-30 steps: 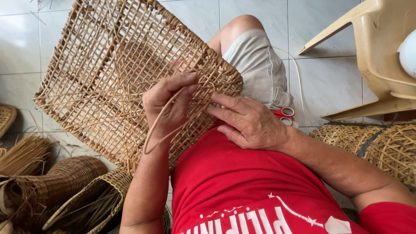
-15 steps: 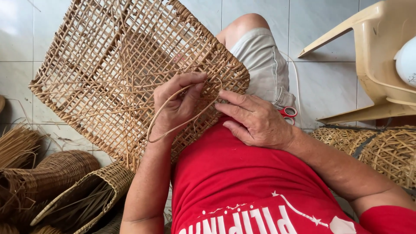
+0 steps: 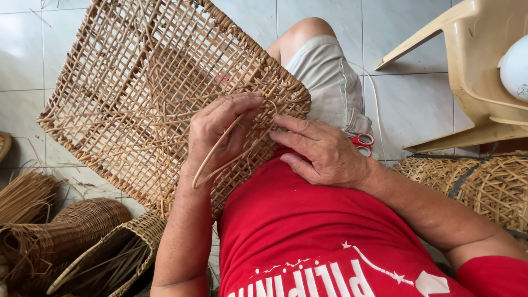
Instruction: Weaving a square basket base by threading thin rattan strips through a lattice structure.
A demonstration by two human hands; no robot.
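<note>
- Head view: a large open-weave wicker basket lies tilted across the person's lap and over the tiled floor, its near corner reaching the red shirt.
- The left hand rests on the near edge of the basket, fingers curled shut around a thin cane strand; the strand loops out below the palm and runs back up into the weave.
- The right hand lies just beside the left one, at the basket's near corner. Its fingers are stretched flat and pressed against the rim, a loose grip that closes on nothing I can make out.
- The two hands are near each other but do not touch.
- A pair of red-handled scissors lies on the person's shorts, just behind the right hand.
- On the floor at the lower left stand a dark woven basket and a lighter one with loose canes inside; a bundle of canes lies at the left edge.
- At the right edge sits another woven basket, and behind it a beige plastic chair.
</note>
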